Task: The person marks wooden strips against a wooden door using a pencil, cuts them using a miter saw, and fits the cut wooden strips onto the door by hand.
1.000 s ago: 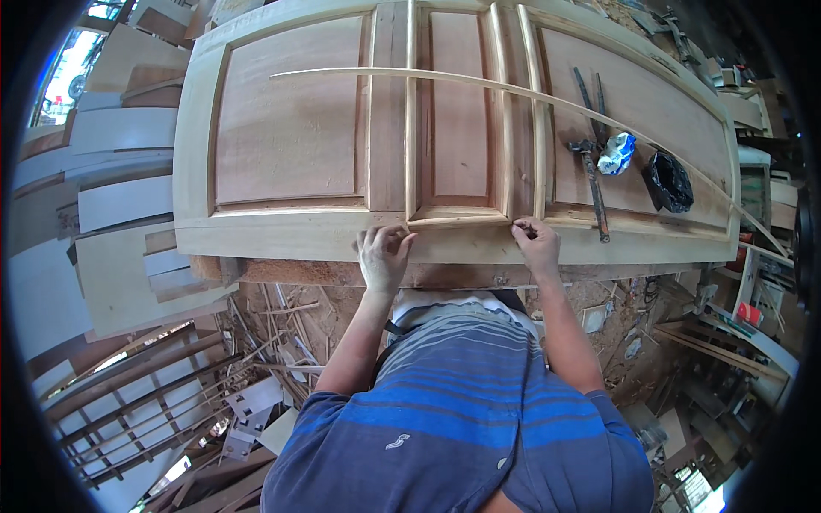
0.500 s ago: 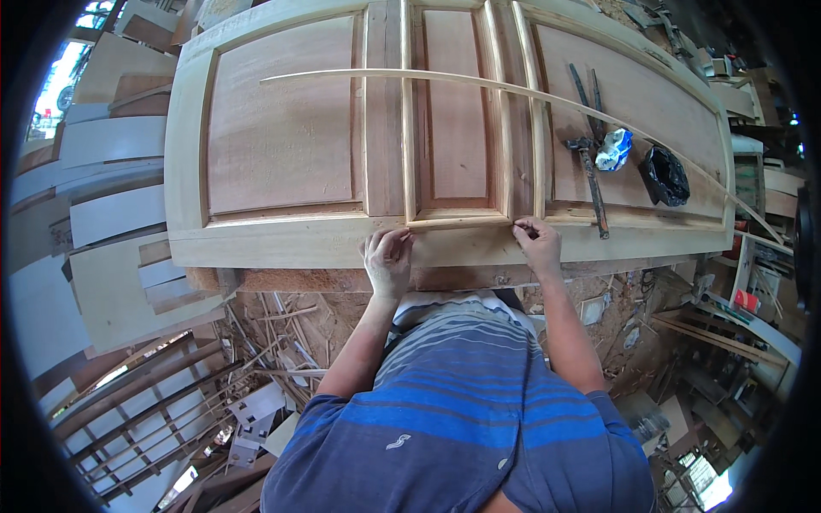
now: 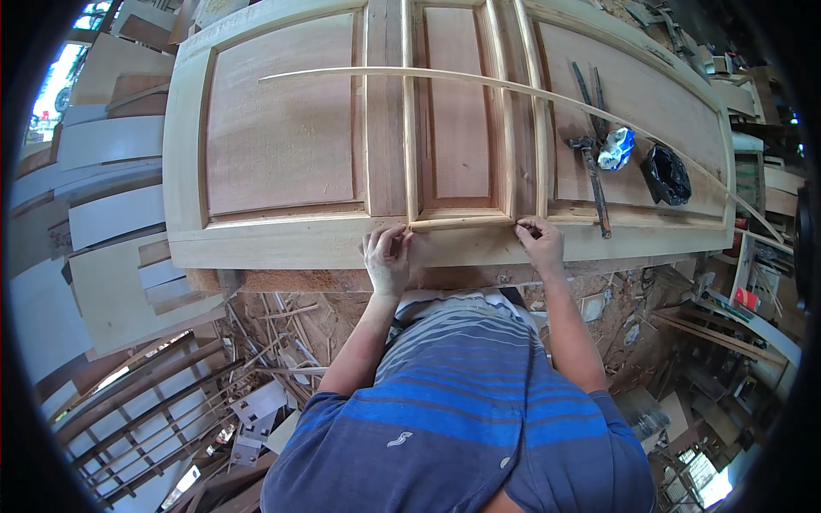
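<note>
A pale wooden panel door [image 3: 282, 243] lies flat before me, with recessed reddish panels. Along the near edge of its middle panel sits a short strip of wooden moulding [image 3: 460, 223]. My left hand [image 3: 386, 259] pinches the strip's left end, fingers bent and pressed together. At the other end, my right hand [image 3: 540, 244] holds it between thumb and fingertips. Longer moulding strips [image 3: 410, 128] run away from me along the sides of the middle panel. A long thin wooden strip [image 3: 462, 78] lies loosely across the door.
On the right panel are a hammer [image 3: 592, 184], dark pincers [image 3: 593, 101], a crumpled blue and silver packet [image 3: 616, 149] and a black plastic bag [image 3: 665, 175]. Boards [image 3: 115, 214] are stacked at the left. Wood scraps [image 3: 291, 329] litter the ground below the door.
Almost nothing differs. Both hands keep their hold on the short moulding strip, with only a very slight shift of the view.
</note>
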A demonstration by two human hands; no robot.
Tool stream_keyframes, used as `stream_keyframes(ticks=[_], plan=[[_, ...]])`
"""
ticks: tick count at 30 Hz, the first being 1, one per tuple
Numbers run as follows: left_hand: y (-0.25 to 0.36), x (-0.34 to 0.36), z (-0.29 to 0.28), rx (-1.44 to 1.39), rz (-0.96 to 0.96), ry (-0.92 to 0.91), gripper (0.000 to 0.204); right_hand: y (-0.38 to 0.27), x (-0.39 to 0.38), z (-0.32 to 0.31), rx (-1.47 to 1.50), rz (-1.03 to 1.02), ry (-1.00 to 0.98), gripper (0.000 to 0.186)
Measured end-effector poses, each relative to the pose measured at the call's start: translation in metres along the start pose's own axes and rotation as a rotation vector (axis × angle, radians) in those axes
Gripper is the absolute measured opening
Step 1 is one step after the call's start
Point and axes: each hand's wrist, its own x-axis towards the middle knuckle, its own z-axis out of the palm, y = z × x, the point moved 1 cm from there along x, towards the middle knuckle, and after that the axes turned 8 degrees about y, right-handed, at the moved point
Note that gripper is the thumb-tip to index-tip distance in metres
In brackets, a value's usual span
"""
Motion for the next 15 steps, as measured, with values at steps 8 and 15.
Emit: stream_keyframes(ticks=[8,15], plan=[[0.0082,0.0063,0.0046,-0.023,0.002,-0.029,0.016,-0.0009,0.0000,-0.0002,-0.001,-0.054,0.023,0.011],[0.0047,0.0067,0.0016,-0.094,0.019,-0.023,0.018,0.0012,-0.0001,-0.0005,-0.035,-0.070,0.026,0.012]])
